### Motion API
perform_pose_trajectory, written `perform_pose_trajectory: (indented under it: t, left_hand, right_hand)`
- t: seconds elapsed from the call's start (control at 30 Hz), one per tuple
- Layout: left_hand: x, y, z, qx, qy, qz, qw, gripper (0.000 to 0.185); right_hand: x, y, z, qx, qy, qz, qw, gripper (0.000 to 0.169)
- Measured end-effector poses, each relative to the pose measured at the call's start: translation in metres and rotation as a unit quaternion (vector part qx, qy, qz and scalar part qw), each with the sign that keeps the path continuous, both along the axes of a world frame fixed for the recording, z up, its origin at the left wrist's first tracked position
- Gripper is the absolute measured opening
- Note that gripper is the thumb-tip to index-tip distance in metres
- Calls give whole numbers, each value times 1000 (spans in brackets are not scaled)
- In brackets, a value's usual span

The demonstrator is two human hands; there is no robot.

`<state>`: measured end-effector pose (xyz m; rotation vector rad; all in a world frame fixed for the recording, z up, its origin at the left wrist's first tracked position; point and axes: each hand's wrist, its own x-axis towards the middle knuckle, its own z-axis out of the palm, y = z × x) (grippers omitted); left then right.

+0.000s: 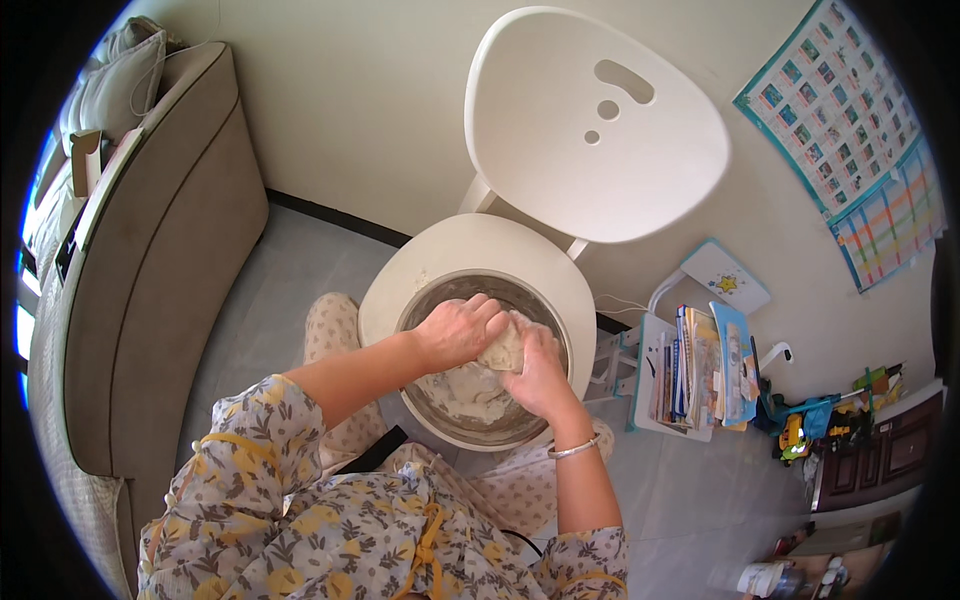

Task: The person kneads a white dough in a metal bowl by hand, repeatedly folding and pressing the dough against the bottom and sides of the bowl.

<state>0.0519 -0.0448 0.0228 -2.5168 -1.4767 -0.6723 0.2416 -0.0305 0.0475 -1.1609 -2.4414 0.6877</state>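
Observation:
A round metal bowl (564,352) rests on the seat of a white plastic chair (480,240). Over the bowl, my left hand (461,334) and my right hand (536,367) both grip a lump of pale dough (502,351), one from each side. Flour clings to my fingers. Loose flour and floury dough (469,397) cover the bowl's bottom below my hands. Some crumbs lie on the seat beside the rim at the upper left. The undersides of the lump and some fingertips are hidden.
The chair's tall backrest (540,150) rises behind the bowl near the wall. On the left stands a grey-brown sofa (172,225). To the right, a small chair (645,375) holds upright books (697,367), with toys (802,427) beyond. My knees flank the seat.

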Motion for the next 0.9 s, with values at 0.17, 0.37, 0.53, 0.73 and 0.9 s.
perform_pose_trajectory:
  t: [0.17, 0.37, 0.53, 0.73, 0.9]
  left_hand:
    - [-8, -23, 11, -103, -29, -15, 994, 57]
    - [-17, -45, 22, -103, -33, -89, 990, 69]
    - [-20, -36, 22, -69, -16, -123, 990, 81]
    - [-5, -9, 21, -144, 60, -59, 986, 104]
    - [0, 19, 11, -244, 86, -13, 966, 85]
  right_hand:
    - [13, 0, 2, -109, 97, 33, 989, 75]
    - [13, -3, -9, 93, -39, -40, 994, 75]
    - [-4, -9, -1, -101, -12, -37, 994, 72]
    - [-9, -14, -14, -2, -78, -42, 996, 78]
    - [-16, 7, -28, 22, -114, -45, 992, 71]
